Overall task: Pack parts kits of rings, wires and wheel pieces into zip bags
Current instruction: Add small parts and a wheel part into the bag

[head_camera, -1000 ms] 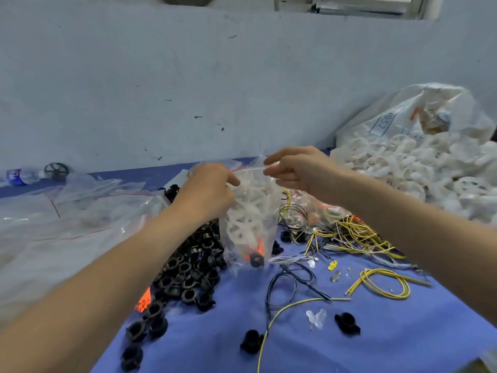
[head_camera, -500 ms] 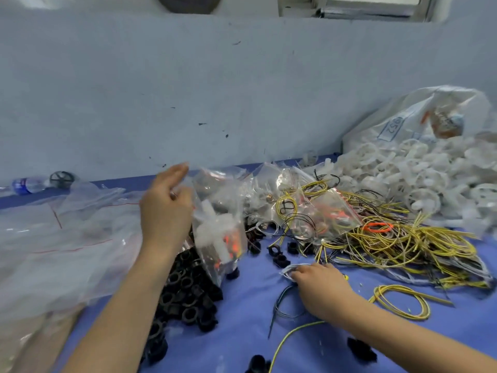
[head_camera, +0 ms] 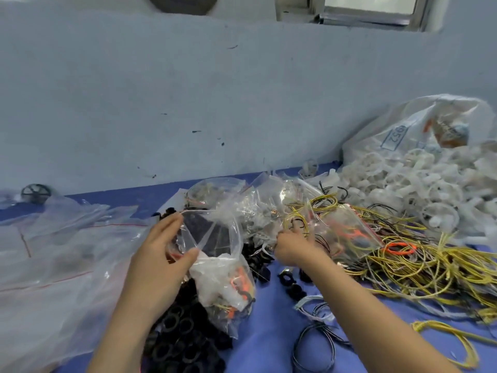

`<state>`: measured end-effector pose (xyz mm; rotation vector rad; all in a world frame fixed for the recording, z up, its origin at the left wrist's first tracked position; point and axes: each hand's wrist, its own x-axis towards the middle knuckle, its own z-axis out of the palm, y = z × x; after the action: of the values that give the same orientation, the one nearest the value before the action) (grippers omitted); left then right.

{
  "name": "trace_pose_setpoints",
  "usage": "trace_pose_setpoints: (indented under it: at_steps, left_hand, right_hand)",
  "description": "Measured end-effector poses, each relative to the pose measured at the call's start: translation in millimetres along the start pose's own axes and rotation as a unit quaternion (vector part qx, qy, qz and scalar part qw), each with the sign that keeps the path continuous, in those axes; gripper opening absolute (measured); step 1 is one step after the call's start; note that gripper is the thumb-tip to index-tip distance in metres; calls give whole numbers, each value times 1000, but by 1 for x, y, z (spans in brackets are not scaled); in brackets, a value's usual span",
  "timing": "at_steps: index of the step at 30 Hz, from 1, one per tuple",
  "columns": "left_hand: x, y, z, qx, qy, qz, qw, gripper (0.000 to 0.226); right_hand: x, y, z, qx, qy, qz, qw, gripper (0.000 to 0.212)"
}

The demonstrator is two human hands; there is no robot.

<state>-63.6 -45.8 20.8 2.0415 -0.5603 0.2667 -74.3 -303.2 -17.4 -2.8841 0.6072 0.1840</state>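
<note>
Whereas the right hand (head_camera: 291,247) lay on the cloth (head_camera: 269,345), it now seems to pinch a wire coil (head_camera: 299,219) at one o'clock. Left hand (head_camera: 158,254) grips the zip bag (head_camera: 223,286) over black rings (head_camera: 177,332) at six.

**Blue cloth, bright parts**

The cloth (head_camera: 269,345) is blue. Rings (head_camera: 177,327) are black, wires (head_camera: 419,267) yellow, one loop (head_camera: 400,249) orange, wheel pieces (head_camera: 403,179) white. Clear zip bags (head_camera: 67,251) carry thin red lines. The held bag (head_camera: 223,281) shows orange and white inside.

The left hand (head_camera: 158,254) and right hand (head_camera: 293,249) are bare, as are both forearms (head_camera: 363,313).
</note>
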Motion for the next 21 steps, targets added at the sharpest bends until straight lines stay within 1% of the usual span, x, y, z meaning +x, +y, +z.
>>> trace_pose_setpoints:
  at_steps: [1,3,5,7,8,9,11,12,14,17,18,19,21]
  left_hand:
    - [2,-2,-3,6,4,-1,1000,60]
    - [5,-6,-7,6,2,-1,1000,57]
    - [6,-8,-11,-2,-7,-1,1000,56]
    - [5,-8,-12,-4,-13,-5,1000,56]
    - [4,-8,-13,-4,-18,-9,1000,56]
    - [3,-7,-13,-5,-24,-11,1000,56]
    - [1,-3,-16,-2,-29,-8,1000,55]
    - [1,-1,-16,1,-29,-6,1000,54]
    - [0,2,-15,7,-31,-4,1000,50]
    - [-1,8,-14,-1,-30,1,1000,43]
    - [-2,10,-13,-2,-28,5,1000,41]
    - [-3,12,-12,4,-24,12,1000,40]
    - [-5,18,-8,22,-18,31,999,40]
  right_hand:
    - [3,-5,-3,41,-21,17,999,38]
    - [10,-11,-6,97,-8,19,995,37]
    - [17,-14,0,81,-18,6,997,42]
    - [19,-11,15,79,-67,15,994,41]
    - [17,-7,22,91,-78,25,993,39]
    - [12,-3,26,119,-73,30,990,40]
    - [4,3,18,225,-39,24,973,40]
    - [-3,5,7,291,-25,15,956,36]
    - [-23,11,-21,411,9,-15,912,29]
    - [-54,20,-59,548,102,-63,828,23]
    - [-64,22,-66,586,117,-84,797,22]
    - [-71,24,-71,624,111,-109,766,21]
    - [-83,23,-78,685,73,-145,710,22]
